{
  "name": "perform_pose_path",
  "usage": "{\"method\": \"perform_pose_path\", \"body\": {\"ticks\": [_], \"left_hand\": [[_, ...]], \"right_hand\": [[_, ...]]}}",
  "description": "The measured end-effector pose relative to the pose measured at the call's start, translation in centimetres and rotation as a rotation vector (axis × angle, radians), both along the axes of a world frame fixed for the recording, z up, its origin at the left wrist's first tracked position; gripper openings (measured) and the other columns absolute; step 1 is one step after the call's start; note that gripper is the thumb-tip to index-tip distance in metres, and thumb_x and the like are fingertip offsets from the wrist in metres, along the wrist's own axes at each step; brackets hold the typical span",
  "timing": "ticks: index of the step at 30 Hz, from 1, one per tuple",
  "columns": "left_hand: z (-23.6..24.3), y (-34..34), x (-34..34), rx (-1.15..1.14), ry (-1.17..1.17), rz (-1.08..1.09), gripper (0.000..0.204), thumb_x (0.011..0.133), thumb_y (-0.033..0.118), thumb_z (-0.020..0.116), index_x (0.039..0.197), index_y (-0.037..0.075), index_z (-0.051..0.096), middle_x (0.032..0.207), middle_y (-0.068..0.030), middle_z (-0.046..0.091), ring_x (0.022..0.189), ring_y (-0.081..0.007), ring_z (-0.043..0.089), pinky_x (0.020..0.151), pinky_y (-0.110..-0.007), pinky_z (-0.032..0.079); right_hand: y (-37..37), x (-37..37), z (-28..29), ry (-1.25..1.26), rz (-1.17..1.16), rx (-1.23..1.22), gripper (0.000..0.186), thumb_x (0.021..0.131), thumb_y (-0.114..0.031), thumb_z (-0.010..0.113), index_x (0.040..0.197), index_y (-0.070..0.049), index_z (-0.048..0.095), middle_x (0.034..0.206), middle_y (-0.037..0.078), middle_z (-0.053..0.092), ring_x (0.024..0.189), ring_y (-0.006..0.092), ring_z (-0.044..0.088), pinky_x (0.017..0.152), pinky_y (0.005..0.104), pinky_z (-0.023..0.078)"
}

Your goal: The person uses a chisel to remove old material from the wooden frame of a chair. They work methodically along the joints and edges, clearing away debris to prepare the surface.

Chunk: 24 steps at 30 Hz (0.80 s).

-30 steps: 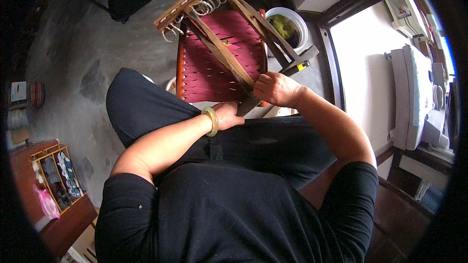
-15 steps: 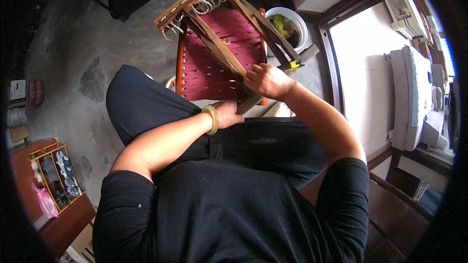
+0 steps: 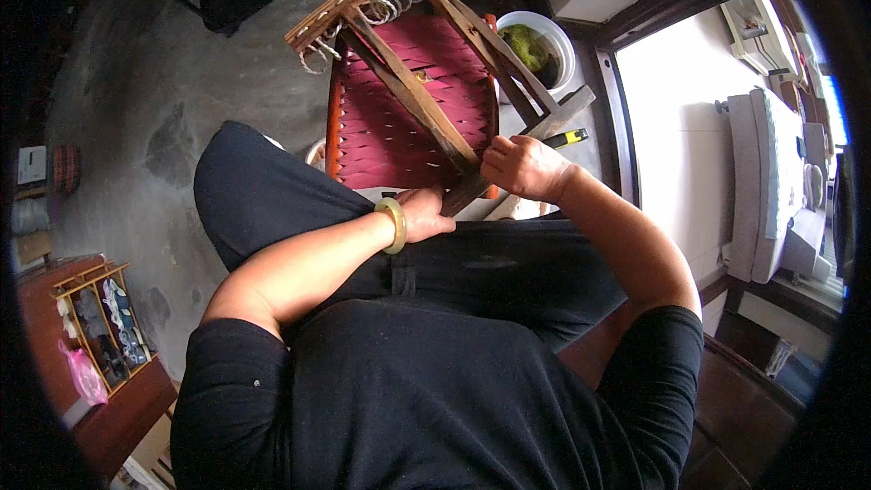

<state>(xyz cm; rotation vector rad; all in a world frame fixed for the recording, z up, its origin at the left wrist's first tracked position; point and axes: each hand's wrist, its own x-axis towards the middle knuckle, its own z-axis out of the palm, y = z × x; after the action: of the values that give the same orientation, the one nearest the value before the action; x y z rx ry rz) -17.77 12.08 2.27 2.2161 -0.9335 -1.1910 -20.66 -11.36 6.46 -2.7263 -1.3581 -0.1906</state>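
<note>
Grey floor [image 3: 136,95] around wooden frame [image 3: 419,107], near end in grip of left hand [image 3: 424,215]

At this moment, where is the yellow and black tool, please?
In the head view, right of centre: the yellow and black tool sticks out past the right hand, beside the wooden bar and below the white bucket.

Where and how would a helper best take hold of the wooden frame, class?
Probably by the upper-right end of its lower bar, coming from the right: that end is narrow, juts past the slanting legs, and lies clear of both hands.
</note>
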Motion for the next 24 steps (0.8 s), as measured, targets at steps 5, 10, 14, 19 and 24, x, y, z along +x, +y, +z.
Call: {"method": "perform_pose_path", "body": {"ticks": [5,10,14,19,24], "left_hand": [[1.0,-0.5,0.2,0.065,0.044,-0.026,0.057,0.068,0.033,0.064,0.11,-0.004,0.054,0.103,-0.0282,0.06,0.099,-0.0405,0.058,0.086,-0.042,0.046],[-0.2,0.0,0.0,-0.022,-0.02,0.01,0.052,0.07,0.032,0.064,0.099,-0.009,0.056,0.091,-0.0307,0.06,0.088,-0.0423,0.059,0.08,-0.044,0.047],[-0.7,0.3,-0.3,-0.134,-0.056,0.063,0.052,0.069,0.034,0.064,0.097,-0.009,0.056,0.09,-0.0308,0.06,0.087,-0.0424,0.059,0.079,-0.044,0.047],[-0.1,-0.2,0.3,0.057,0.026,-0.02,0.058,0.069,0.034,0.064,0.109,-0.006,0.054,0.1,-0.0297,0.06,0.096,-0.0404,0.059,0.084,-0.042,0.047],[0.3,-0.3,0.1,0.086,0.015,-0.021,0.06,0.069,0.033,0.064,0.114,-0.005,0.053,0.104,-0.0283,0.06,0.1,-0.0395,0.059,0.087,-0.042,0.046]], "right_hand": [[0.4,0.1,-0.3,-0.029,-0.074,0.006,0.015,0.067,-0.016,0.06,0.077,-0.007,0.052,0.076,0.004,0.05,0.077,0.0194,0.054,0.059,0.0288,0.049],[1.4,0.7,-0.6,-0.062,-0.201,-0.028,0.014,0.071,-0.018,0.056,0.08,-0.007,0.054,0.078,0.004,0.052,0.079,0.0202,0.054,0.061,0.03,0.049],[1.5,0.0,-0.2,-0.046,-0.221,0.001,0.015,0.071,-0.018,0.056,0.081,-0.007,0.054,0.079,0.004,0.052,0.079,0.0205,0.055,0.062,0.0301,0.05],[0.2,-0.5,0.9,0.026,-0.08,0.011,0.015,0.069,-0.016,0.059,0.08,-0.006,0.054,0.079,0.004,0.051,0.077,0.0204,0.054,0.062,0.0304,0.05],[0.1,0.2,0.6,-0.008,-0.025,0.022,0.014,0.069,-0.016,0.059,0.078,-0.006,0.053,0.076,0.004,0.05,0.076,0.0197,0.054,0.059,0.0299,0.049]]}}
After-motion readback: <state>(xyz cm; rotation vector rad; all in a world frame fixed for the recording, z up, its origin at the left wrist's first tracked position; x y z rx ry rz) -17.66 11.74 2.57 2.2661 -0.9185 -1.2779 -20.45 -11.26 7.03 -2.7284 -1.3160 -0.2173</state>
